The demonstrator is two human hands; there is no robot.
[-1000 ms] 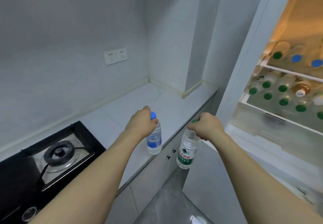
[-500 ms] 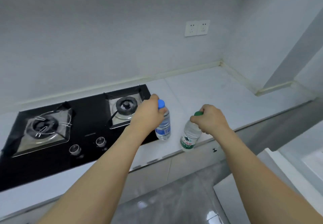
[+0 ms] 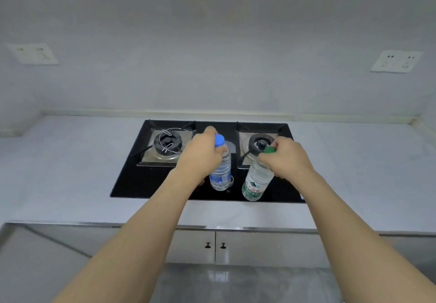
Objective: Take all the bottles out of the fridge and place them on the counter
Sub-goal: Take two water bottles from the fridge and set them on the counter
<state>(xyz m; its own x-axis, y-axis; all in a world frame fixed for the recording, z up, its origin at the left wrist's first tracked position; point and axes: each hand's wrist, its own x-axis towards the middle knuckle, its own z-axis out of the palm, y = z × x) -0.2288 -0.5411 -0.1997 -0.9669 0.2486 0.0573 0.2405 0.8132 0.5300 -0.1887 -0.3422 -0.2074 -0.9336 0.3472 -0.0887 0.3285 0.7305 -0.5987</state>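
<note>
A pale grey counter runs the full width of the view, meeting a plain light wall at a raised cream backsplash strip. A black glass hob is set into the counter at centre and carries 2 gas burners: the left burner and the right burner, each in a square steel tray. The wall holds 2 white socket plates, 1 at the left and 1 at the right. Below the counter edge, a cabinet front shows 2 doors that meet at centre, with 2 small dark knobs side by side. A glossy grey floor is visible beneath. 2 bottles are in view, both clear plastic and both held above the hob between the burners. The left hand grips the blue-capped bottle with fingers curled round its neck and shoulder; this bottle hangs nearly upright and bears a blue label. The right hand grips the green-capped bottle with fingers curled round its neck just under the cap; this bottle is tilted, its base toward the lower left, and bears a green and white label. The 2 bottles are near each other but apart. Whether either base touches the hob glass cannot be determined. Both forearms are bare and extend from the lower frame corners.
</note>
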